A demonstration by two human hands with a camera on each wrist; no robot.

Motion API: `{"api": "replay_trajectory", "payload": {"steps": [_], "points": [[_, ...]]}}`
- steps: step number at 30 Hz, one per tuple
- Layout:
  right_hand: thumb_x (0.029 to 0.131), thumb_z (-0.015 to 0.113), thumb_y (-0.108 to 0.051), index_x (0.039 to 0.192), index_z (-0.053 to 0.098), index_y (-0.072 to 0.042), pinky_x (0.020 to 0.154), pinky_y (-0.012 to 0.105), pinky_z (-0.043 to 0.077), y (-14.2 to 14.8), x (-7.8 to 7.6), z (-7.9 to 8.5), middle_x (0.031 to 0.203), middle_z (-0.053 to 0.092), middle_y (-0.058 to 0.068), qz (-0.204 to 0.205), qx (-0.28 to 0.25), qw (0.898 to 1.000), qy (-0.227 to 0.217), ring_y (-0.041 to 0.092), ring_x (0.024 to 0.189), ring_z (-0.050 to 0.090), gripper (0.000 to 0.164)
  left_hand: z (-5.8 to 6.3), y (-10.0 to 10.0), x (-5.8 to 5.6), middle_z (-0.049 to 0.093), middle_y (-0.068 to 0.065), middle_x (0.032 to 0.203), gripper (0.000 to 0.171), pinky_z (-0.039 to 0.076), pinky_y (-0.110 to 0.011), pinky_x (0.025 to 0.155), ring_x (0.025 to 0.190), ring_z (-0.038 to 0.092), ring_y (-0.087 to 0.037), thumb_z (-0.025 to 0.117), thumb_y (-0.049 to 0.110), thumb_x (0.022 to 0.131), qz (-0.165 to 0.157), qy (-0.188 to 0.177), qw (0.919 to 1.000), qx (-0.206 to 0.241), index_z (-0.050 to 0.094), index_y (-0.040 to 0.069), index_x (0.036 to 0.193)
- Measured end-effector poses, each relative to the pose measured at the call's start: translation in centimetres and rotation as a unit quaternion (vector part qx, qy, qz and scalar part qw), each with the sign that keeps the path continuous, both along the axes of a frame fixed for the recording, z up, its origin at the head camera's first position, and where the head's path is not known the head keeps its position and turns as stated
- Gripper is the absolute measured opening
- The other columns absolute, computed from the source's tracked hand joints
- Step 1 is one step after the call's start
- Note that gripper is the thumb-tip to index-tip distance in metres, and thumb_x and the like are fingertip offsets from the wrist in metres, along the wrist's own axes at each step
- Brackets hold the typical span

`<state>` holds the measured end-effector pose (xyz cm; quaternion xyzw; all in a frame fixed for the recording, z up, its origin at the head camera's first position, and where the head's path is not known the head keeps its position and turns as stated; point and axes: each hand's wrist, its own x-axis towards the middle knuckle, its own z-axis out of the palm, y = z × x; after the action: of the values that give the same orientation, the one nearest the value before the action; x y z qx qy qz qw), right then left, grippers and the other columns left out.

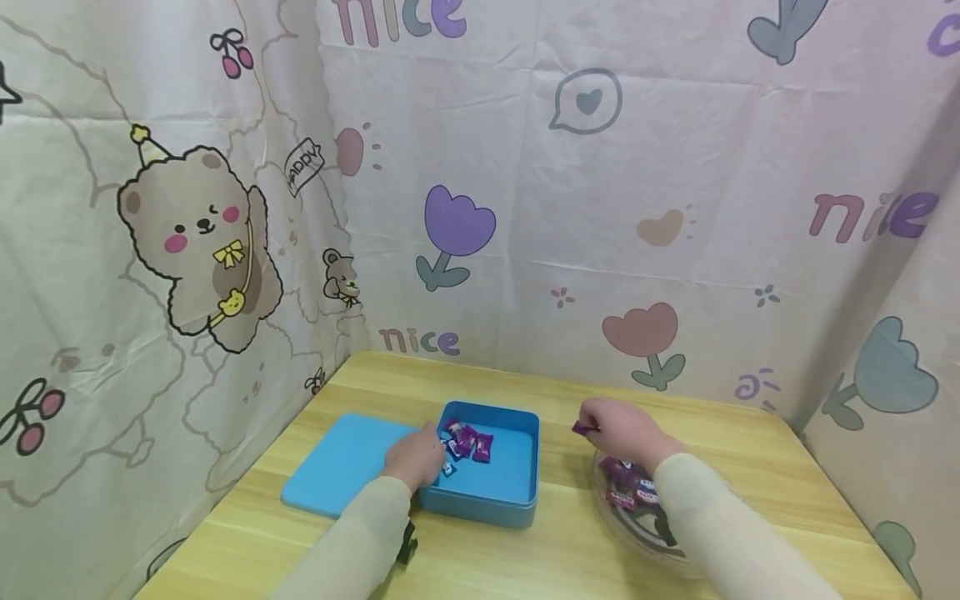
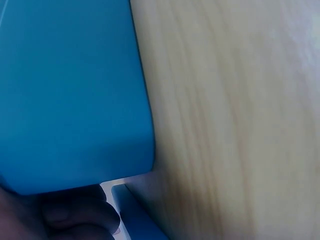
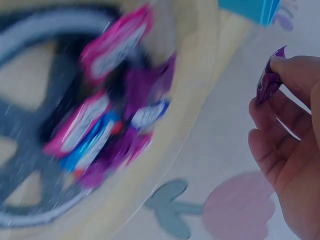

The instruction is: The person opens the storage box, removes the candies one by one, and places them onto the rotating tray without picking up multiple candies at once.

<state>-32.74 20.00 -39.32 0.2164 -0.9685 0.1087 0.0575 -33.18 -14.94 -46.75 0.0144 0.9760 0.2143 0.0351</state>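
My right hand (image 1: 626,433) pinches a purple-wrapped candy (image 3: 270,80) between thumb and fingertips, above the far rim of a clear round bowl (image 1: 611,517). Colourful wrapped candies (image 1: 621,483) lie in that bowl; in the right wrist view they are blurred. At the left side of an open blue box (image 1: 480,508), my left hand (image 1: 416,458) grips the wall. Its curled fingers (image 2: 82,215) show against the box in the left wrist view. Inside the box, several purple and dark blue wrapped candies (image 1: 482,447) lie toward the back left.
A flat blue lid (image 1: 337,467) lies on the wooden table (image 1: 570,550), left of the box. Beneath the left forearm is a small black object (image 1: 407,543), partly hidden. Patterned cloth (image 1: 525,208) hangs behind and along the sides of the table.
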Motion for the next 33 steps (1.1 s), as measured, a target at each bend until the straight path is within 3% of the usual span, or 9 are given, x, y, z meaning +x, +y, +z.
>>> {"api": "replay_trajectory", "payload": {"steps": [6,13,16,23,33], "points": [[0.084,0.074,-0.008,0.081,0.055,-0.02,0.062,0.034,0.044,4.4,-0.1,-1.0,0.074,0.052,-0.008,-0.034,0.0,0.999,-0.014,0.013,0.068,0.049,0.023,0.1,-0.1,0.1,0.056,-0.023,0.141,0.056,0.049,-0.062,0.095,0.121,0.058,-0.039,0.054,0.019,0.1,-0.003,0.004,1.0,-0.002,0.042,-0.008,0.148],[0.08,0.07,-0.004,0.079,0.054,-0.015,0.061,0.038,0.045,8.2,0.3,-1.9,0.072,0.052,-0.003,-0.094,0.031,0.994,-0.044,0.018,0.067,0.049,0.02,0.0,-0.2,0.0,0.058,-0.023,0.137,0.056,0.052,-0.06,0.089,0.108,0.062,-0.034,0.053,0.018,0.099,-0.003,0.011,0.9999,-0.002,0.042,-0.007,0.148],[0.08,0.068,-0.003,0.077,0.053,-0.014,0.061,0.038,0.045,9.3,0.5,-2.3,0.07,0.052,-0.002,-0.112,0.045,0.991,-0.054,0.019,0.066,0.049,0.019,0.0,-0.1,0.1,0.058,-0.023,0.138,0.056,0.05,-0.061,0.093,0.114,0.061,-0.037,0.053,0.018,0.099,-0.002,0.011,0.9999,0.004,0.042,-0.006,0.149],[0.088,0.065,-0.003,0.079,0.057,-0.013,0.064,0.041,0.048,10.4,0.7,-3.2,0.07,0.053,0.0,-0.138,0.068,0.985,-0.074,0.02,0.066,0.05,0.016,-0.1,-0.1,0.0,0.059,-0.023,0.136,0.054,0.05,-0.061,0.093,0.117,0.06,-0.039,0.052,0.018,0.1,0.004,0.007,1.0,0.003,0.043,-0.005,0.148],[0.088,0.071,-0.004,0.081,0.063,-0.014,0.069,0.044,0.053,10.4,0.4,-4.0,0.072,0.059,-0.002,-0.145,0.083,0.984,-0.065,0.018,0.067,0.054,0.015,-0.1,-0.1,0.0,0.058,-0.023,0.138,0.056,0.049,-0.063,0.094,0.12,0.058,-0.04,0.052,0.019,0.1,0.004,0.007,0.9999,0.01,0.042,-0.005,0.149]]}}
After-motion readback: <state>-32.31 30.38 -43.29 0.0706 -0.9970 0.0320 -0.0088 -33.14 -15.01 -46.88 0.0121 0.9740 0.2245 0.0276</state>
